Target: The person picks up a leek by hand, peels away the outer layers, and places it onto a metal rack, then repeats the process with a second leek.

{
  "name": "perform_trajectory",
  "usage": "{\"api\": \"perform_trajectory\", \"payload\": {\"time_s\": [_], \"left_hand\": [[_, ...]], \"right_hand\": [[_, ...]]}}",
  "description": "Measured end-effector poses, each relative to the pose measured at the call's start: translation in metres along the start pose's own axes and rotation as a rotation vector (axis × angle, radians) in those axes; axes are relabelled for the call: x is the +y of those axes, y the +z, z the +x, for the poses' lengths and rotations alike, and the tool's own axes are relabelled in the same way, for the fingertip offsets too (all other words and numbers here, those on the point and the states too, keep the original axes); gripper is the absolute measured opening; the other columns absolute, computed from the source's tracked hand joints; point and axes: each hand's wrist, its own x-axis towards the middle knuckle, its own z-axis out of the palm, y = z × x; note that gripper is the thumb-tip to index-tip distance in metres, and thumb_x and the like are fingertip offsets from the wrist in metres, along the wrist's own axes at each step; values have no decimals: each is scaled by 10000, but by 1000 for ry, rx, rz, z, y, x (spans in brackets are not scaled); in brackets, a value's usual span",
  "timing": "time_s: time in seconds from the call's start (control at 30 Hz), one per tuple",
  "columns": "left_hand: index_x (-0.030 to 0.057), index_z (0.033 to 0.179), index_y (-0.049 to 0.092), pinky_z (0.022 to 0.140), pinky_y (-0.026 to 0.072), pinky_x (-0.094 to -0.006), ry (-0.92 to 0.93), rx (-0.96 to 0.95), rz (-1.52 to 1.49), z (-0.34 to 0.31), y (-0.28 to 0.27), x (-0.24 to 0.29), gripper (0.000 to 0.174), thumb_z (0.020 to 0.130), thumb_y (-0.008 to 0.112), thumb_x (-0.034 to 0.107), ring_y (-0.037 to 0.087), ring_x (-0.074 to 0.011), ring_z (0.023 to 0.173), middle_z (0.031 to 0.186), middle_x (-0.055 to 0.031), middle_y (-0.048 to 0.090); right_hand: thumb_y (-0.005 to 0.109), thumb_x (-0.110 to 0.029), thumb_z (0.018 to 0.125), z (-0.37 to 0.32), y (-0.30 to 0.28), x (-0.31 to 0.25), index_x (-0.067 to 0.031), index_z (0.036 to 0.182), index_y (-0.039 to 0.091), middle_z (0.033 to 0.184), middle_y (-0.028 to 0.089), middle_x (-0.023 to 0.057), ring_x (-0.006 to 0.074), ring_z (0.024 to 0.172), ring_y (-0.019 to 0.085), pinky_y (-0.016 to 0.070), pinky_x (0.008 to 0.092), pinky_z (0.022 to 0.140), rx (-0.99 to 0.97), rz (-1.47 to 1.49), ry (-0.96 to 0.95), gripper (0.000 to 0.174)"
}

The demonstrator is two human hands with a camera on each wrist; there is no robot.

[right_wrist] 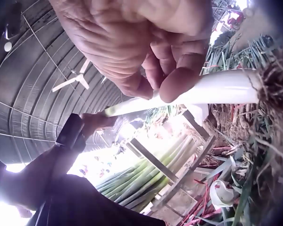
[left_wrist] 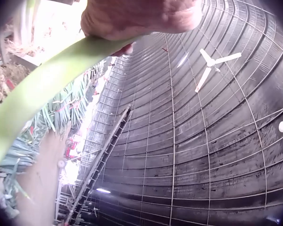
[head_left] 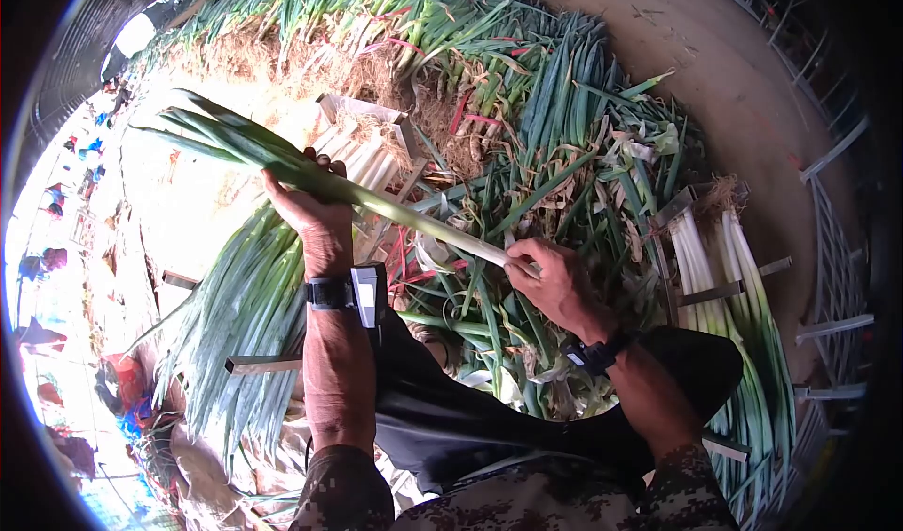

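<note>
One long green onion (head_left: 414, 219) lies diagonally across the head view, leaves at upper left and white end at lower right. My left hand (head_left: 315, 216) grips it where the leaves begin; in the left wrist view the left hand (left_wrist: 141, 19) is above the pale green stalk (left_wrist: 52, 80). My right hand (head_left: 555, 282) pinches the white end. In the right wrist view, thumb and fingers of the right hand (right_wrist: 146, 52) pinch the white shaft (right_wrist: 226, 88), beside its hairy roots (right_wrist: 277, 84).
A metal rack (head_left: 266, 364) at left holds onions with long leaves (head_left: 245, 315). Another bundle (head_left: 743, 333) rests on a rack at right. Loose leaves and peelings (head_left: 527, 343) cover the ground between, and piled onions (head_left: 451, 14) stand behind.
</note>
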Motion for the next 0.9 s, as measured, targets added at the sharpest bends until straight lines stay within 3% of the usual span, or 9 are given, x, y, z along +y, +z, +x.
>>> {"api": "perform_trajectory", "payload": {"time_s": [0.03, 0.17, 0.23, 0.37, 0.67, 0.9], "left_hand": [[45, 1105, 544, 681, 482, -363, 1, -12, -6, 2, -2, -2, 547, 942, 468, 561, 557, -232, 755, 917, -118, 586], [1, 1061, 536, 682, 488, -351, -47, -44, -28, 7, -5, -3, 581, 939, 482, 566, 553, -233, 756, 897, -118, 574], [-7, 1050, 536, 681, 490, -345, -56, -55, -36, 5, -4, -4, 585, 939, 490, 566, 551, -233, 754, 882, -118, 569], [-1, 1033, 543, 677, 492, -342, -22, -25, -8, 0, 2, -5, 569, 938, 510, 560, 548, -225, 749, 857, -117, 565], [37, 1039, 547, 659, 486, -336, -56, -47, -28, 1, 2, -8, 529, 917, 570, 552, 537, -214, 741, 865, -105, 557], [53, 1064, 535, 647, 475, -331, -40, -32, -5, -8, 11, -14, 526, 914, 575, 555, 531, -212, 743, 921, -101, 550]], "right_hand": [[710, -43, 811, 2, 1, 0, -33, 915, 631, 828, 674, 136, 314, 739, 687, 542, 371, 629, -1, -15, -7, 131], [707, -1, 813, 6, 1, 3, -22, 924, 628, 796, 673, 112, 224, 713, 689, 533, 319, 629, -32, -66, -33, 138], [699, 12, 806, 5, 2, 8, -21, 911, 621, 788, 671, 121, 240, 701, 687, 531, 329, 614, -27, -80, -72, 135], [687, 32, 800, 4, 5, 11, -20, 891, 613, 774, 668, 134, 266, 684, 684, 529, 344, 600, -49, -70, -71, 128], [663, -27, 853, 9, 1, -4, -7, 957, 658, 798, 693, 151, 226, 703, 706, 538, 335, 598, -113, -2, 6, 106], [662, -37, 859, 7, 8, 15, -4, 967, 671, 807, 697, 151, 228, 677, 698, 532, 335, 586, -100, -121, -75, 113]]}}
